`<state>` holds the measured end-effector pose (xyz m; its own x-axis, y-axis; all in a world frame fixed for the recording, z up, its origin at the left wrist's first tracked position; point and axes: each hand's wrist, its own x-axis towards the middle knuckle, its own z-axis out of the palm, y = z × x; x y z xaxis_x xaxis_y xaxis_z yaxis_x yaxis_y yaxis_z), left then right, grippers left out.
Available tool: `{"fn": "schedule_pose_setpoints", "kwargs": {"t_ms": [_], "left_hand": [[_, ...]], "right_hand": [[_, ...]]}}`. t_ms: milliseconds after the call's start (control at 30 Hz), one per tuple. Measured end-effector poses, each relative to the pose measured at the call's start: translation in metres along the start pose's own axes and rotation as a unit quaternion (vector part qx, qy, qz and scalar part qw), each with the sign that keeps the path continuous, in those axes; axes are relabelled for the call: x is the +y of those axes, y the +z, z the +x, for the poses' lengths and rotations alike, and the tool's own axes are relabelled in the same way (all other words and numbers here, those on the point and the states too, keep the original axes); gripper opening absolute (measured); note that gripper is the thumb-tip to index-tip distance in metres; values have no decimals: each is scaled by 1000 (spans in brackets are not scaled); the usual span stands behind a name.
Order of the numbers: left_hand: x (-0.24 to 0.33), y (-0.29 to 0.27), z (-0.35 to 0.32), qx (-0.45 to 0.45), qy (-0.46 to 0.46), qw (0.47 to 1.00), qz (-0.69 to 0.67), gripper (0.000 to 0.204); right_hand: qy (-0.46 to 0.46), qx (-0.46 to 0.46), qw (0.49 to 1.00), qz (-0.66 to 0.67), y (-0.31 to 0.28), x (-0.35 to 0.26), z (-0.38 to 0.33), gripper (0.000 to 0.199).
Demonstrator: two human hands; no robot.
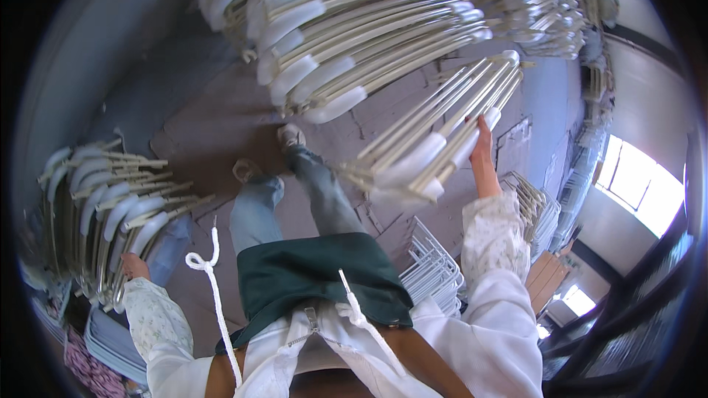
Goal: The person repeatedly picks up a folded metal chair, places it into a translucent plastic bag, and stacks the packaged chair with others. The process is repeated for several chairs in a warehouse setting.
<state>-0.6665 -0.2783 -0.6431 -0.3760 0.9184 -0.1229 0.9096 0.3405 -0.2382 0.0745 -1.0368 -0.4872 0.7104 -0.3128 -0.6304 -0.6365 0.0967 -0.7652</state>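
My right hand (483, 149) is raised and grips a fanned bundle of several cream wire hangers with white padded ends (435, 140). My left hand (133, 265) is out at the lower left, closed on another bundle of the same hangers (110, 206) that spreads upward and to the left. Both sleeves are white with a small print. Below me I see my green apron, jeans and two shoes (289, 136) on the floor.
A large mass of the same hangers (346, 22) hangs overhead across the top. More white wire racks (431, 265) lie on the cracked tile floor by my right leg. A bright window (638, 184) is at the right, folded blue cloth (110, 339) at the lower left.
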Motion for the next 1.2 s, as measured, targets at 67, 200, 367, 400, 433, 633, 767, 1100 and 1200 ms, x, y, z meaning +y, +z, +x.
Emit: {"fn": "schedule_pose_setpoints", "kwargs": {"t_ms": [67,200,367,400,433,633,767,1100,1200], "left_hand": [[30,-2,-27,-3,-10,1000,-2,74],[153,11,-108,-57,151,968,-194,65],[291,-201,-455,-362,521,661,-400,45],[294,-209,-502,-568,448,514,-461,41],[297,-265,-548,-647,442,478,-397,37],[312,-417,-619,-829,259,97,-486,46],[298,-512,-525,-802,101,98,-581,22],[350,-549,-271,-434,5,177,-883,44],[375,-542,-194,-383,-29,116,-916,44]], "right_hand": [[-26,0,998,-62,-27,-43,-60,49],[-37,19,993,-113,-55,-119,-212,47],[-112,59,980,-151,-73,-184,-418,41],[-122,52,979,-155,-74,-193,-453,44],[-135,36,977,-161,-70,-203,-480,48],[-218,-172,932,-234,-45,-258,-565,54],[-250,-315,779,-481,59,-340,-575,30],[-517,-541,363,-556,509,-404,-476,71],[-520,-626,271,-513,665,-393,-485,75]]}}
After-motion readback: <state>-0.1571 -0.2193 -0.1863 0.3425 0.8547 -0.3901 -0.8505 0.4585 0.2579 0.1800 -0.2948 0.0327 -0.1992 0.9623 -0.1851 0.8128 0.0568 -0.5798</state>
